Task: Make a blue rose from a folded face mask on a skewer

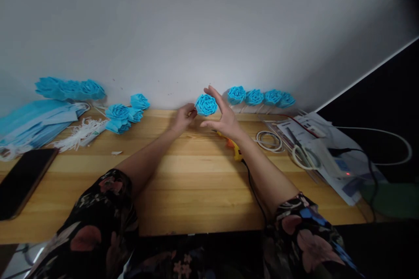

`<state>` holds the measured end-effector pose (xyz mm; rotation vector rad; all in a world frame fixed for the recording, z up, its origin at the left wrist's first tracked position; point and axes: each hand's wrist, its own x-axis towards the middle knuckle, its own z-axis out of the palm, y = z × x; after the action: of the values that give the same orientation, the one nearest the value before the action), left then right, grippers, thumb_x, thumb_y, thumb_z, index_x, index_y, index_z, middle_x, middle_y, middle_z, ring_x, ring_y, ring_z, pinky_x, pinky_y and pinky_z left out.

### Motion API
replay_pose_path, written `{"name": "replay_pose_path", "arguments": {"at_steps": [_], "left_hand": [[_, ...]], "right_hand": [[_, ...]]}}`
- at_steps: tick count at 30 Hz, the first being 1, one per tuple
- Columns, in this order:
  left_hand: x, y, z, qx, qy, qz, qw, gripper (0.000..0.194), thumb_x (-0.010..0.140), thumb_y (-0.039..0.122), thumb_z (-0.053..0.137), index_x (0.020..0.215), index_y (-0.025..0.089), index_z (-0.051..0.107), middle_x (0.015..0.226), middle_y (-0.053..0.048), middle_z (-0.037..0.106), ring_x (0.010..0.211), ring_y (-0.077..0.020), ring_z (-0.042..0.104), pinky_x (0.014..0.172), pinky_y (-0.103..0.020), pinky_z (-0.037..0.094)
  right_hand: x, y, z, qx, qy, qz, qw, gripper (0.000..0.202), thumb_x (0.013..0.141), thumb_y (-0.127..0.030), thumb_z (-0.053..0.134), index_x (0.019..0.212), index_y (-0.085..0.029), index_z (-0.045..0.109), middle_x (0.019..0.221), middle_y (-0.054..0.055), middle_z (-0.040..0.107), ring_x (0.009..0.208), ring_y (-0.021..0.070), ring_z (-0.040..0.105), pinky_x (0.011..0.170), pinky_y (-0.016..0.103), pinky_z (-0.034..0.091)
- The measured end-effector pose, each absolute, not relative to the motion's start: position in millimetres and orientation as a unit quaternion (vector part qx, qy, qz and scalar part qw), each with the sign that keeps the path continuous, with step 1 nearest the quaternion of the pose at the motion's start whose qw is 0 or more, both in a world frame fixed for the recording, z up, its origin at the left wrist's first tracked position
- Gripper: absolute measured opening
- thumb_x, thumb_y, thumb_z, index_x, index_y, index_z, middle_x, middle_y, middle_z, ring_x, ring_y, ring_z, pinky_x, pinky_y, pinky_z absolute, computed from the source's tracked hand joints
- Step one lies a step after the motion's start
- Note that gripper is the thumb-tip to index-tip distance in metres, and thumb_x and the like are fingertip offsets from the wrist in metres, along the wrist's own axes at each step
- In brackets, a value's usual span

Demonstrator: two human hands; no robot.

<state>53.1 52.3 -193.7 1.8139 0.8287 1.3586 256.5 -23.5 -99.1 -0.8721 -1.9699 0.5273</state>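
A blue folded flower (206, 105) is upright near the wall, in the middle of the view. My left hand (185, 118) is closed just left of and below it, with the fingers pinched; what they hold is mostly hidden, probably the flower's stem. My right hand (225, 117) is open on the flower's right side, fingers and thumb spread around it. A yellow and orange glue gun (236, 150) lies on the table under my right forearm, its black cord running to the front edge.
More blue flowers (254, 96) lean on the wall at right; others (118, 112) lie left. Blue masks (39, 124), white strings (80, 134) and a phone (24, 183) are at left. At right are a coiled cable (269, 141), scissors (306, 157) and a power strip (330, 159) on papers.
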Motion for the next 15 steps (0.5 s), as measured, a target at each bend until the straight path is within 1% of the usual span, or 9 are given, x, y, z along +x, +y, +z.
{"name": "replay_pose_path", "arguments": {"at_steps": [2, 4, 7, 9, 11, 13, 15], "left_hand": [[52.6, 51.8, -192.5, 0.708, 0.322, 0.521, 0.351, 0.03, 0.092, 0.049, 0.076, 0.096, 0.018, 0.076, 0.103, -0.009, 0.083, 0.103, -0.0298, 0.075, 0.101, -0.041, 0.059], [52.4, 50.9, -191.4, 0.712, 0.319, 0.517, 0.352, 0.029, 0.093, 0.047, 0.075, 0.096, 0.018, 0.077, 0.104, -0.01, 0.083, 0.104, -0.0303, 0.074, 0.102, -0.042, 0.059], [53.6, 50.0, -190.9, 0.711, 0.316, 0.517, 0.358, 0.028, 0.092, 0.046, 0.076, 0.097, 0.018, 0.078, 0.105, -0.01, 0.083, 0.105, -0.0309, 0.075, 0.102, -0.042, 0.059], [55.2, 50.2, -191.5, 0.706, 0.311, 0.525, 0.361, 0.029, 0.091, 0.045, 0.075, 0.101, 0.018, 0.08, 0.105, -0.011, 0.084, 0.105, -0.031, 0.075, 0.102, -0.043, 0.059], [57.0, 51.1, -192.7, 0.7, 0.311, 0.53, 0.364, 0.028, 0.09, 0.043, 0.075, 0.103, 0.018, 0.081, 0.105, -0.011, 0.084, 0.104, -0.0306, 0.075, 0.102, -0.043, 0.059], [58.4, 52.1, -193.9, 0.696, 0.317, 0.528, 0.369, 0.026, 0.087, 0.039, 0.077, 0.103, 0.019, 0.081, 0.105, -0.01, 0.084, 0.103, -0.0297, 0.075, 0.101, -0.042, 0.06], [59.2, 53.2, -194.9, 0.693, 0.322, 0.527, 0.372, 0.025, 0.084, 0.036, 0.079, 0.103, 0.019, 0.081, 0.106, -0.009, 0.084, 0.102, -0.0288, 0.075, 0.099, -0.041, 0.06]], "right_hand": [[256.9, -24.0, -98.9, -0.352, -0.796, 0.218, 0.441, 0.124, 0.073, -0.078, 0.094, 0.175, -0.03, 0.043, 0.177, 0.017, 0.051, 0.167, 0.0423, 0.045, 0.138, 0.068, 0.032], [256.9, -23.9, -100.0, -0.36, -0.796, 0.219, 0.435, 0.126, 0.074, -0.075, 0.096, 0.178, -0.032, 0.039, 0.178, 0.017, 0.051, 0.167, 0.0424, 0.044, 0.138, 0.069, 0.031], [256.4, -23.7, -102.9, -0.363, -0.794, 0.217, 0.436, 0.117, 0.08, -0.069, 0.093, 0.178, -0.033, 0.038, 0.178, 0.015, 0.052, 0.167, 0.0404, 0.046, 0.138, 0.068, 0.034], [255.9, -23.8, -104.4, -0.358, -0.793, 0.212, 0.446, 0.104, 0.086, -0.066, 0.088, 0.175, -0.033, 0.044, 0.174, 0.014, 0.057, 0.165, 0.0385, 0.049, 0.137, 0.066, 0.036], [255.4, -24.2, -105.1, -0.359, -0.79, 0.201, 0.455, 0.09, 0.09, -0.064, 0.085, 0.168, -0.032, 0.054, 0.169, 0.013, 0.063, 0.161, 0.0376, 0.054, 0.136, 0.065, 0.039], [254.9, -24.7, -105.2, -0.37, -0.783, 0.189, 0.463, 0.079, 0.09, -0.065, 0.084, 0.158, -0.031, 0.064, 0.163, 0.012, 0.068, 0.156, 0.0378, 0.059, 0.134, 0.063, 0.041], [254.3, -25.0, -105.1, -0.382, -0.774, 0.182, 0.471, 0.074, 0.088, -0.065, 0.086, 0.151, -0.031, 0.069, 0.159, 0.012, 0.071, 0.151, 0.0379, 0.063, 0.131, 0.061, 0.045]]}}
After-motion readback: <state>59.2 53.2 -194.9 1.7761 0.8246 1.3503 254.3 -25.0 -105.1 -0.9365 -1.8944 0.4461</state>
